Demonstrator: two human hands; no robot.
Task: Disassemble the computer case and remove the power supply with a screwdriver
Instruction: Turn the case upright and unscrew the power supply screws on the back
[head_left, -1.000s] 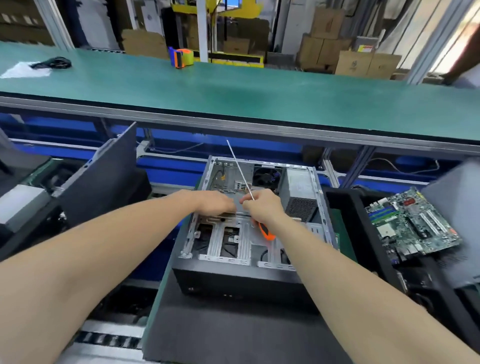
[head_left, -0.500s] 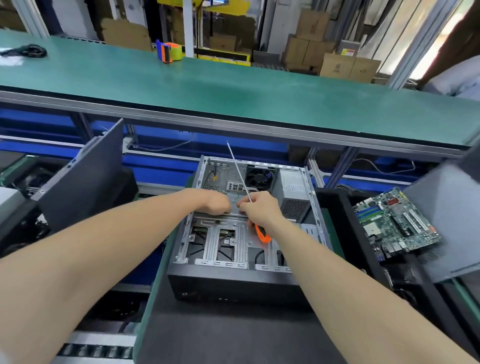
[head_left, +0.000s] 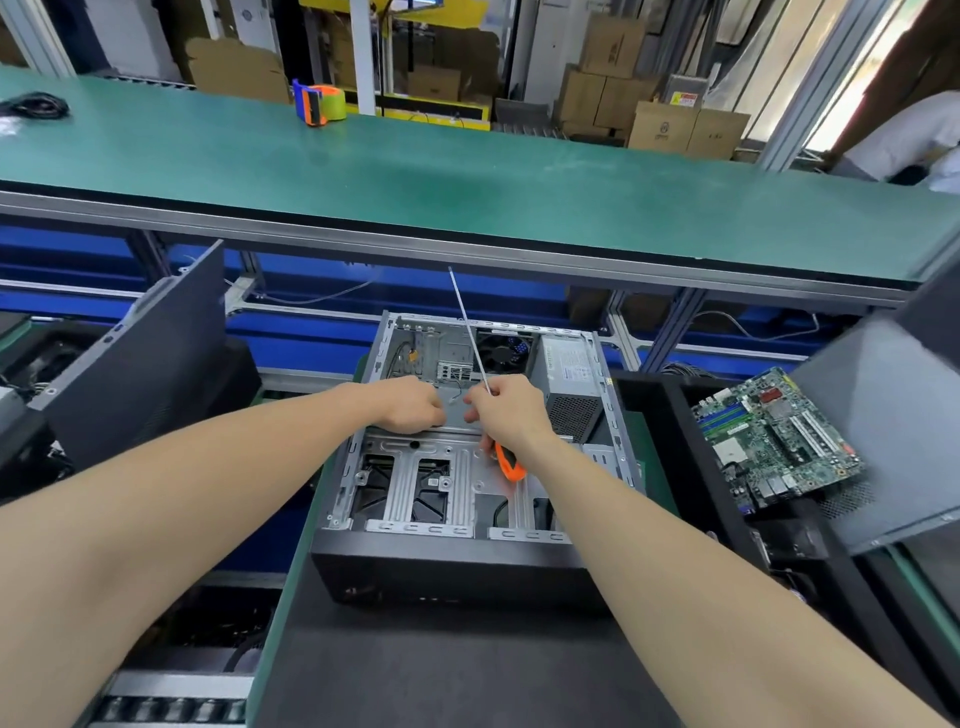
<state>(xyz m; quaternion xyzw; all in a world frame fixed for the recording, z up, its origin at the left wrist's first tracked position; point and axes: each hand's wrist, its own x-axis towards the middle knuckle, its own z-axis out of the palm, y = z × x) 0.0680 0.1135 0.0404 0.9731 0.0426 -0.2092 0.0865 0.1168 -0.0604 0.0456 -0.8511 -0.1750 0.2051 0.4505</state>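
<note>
The fingers (head_left: 475, 404) of the right hand (head_left: 511, 418) are curled round the screwdriver (head_left: 509, 463), its orange handle below the wrist and its shaft slanted up and away. The left hand (head_left: 410, 406) is curled just beside it; whether anything is pinched cannot be told. Both are placed inside the open case (head_left: 447, 569) at mid-frame. The power supply (head_left: 571, 366) is seated in the case's upper right corner. It is judged heavy, rigid and sharp-edged, probably tethered by cables; its solid sides should be gripped, not the mesh.
</note>
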